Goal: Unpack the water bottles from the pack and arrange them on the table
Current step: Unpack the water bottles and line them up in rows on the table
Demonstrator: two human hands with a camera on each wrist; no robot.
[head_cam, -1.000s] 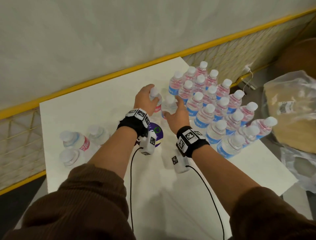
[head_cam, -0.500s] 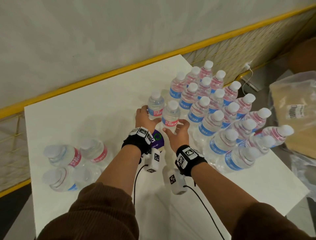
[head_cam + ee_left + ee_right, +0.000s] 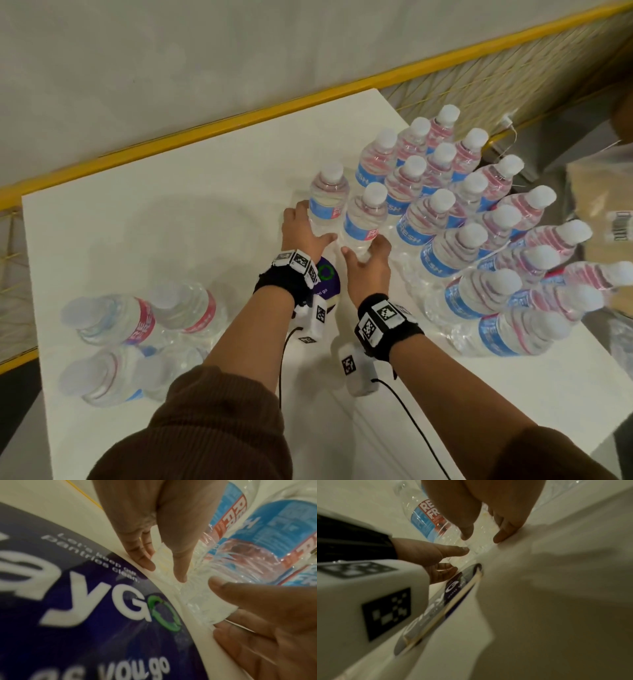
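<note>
Two upright water bottles stand side by side on the white table (image 3: 171,222), just left of the arranged group of bottles (image 3: 445,240). My left hand (image 3: 305,233) curls round the base of the left bottle (image 3: 328,198). My right hand (image 3: 368,263) grips the base of the right bottle (image 3: 364,219), thumb on one side and fingers on the other. In the right wrist view the right hand (image 3: 482,538) straddles the clear bottle base (image 3: 481,531). Several more bottles stand in torn plastic wrap (image 3: 137,329) at the near left.
A round purple sticker (image 3: 327,281) lies on the table under my wrists. A yellow rail (image 3: 239,120) and a pale wall run behind the table. A plastic-wrapped bag (image 3: 603,219) sits beyond the table's right edge.
Both hands slid down from the tops of the two bottles to their bases. The two bottles now stand on the table beside the group.
</note>
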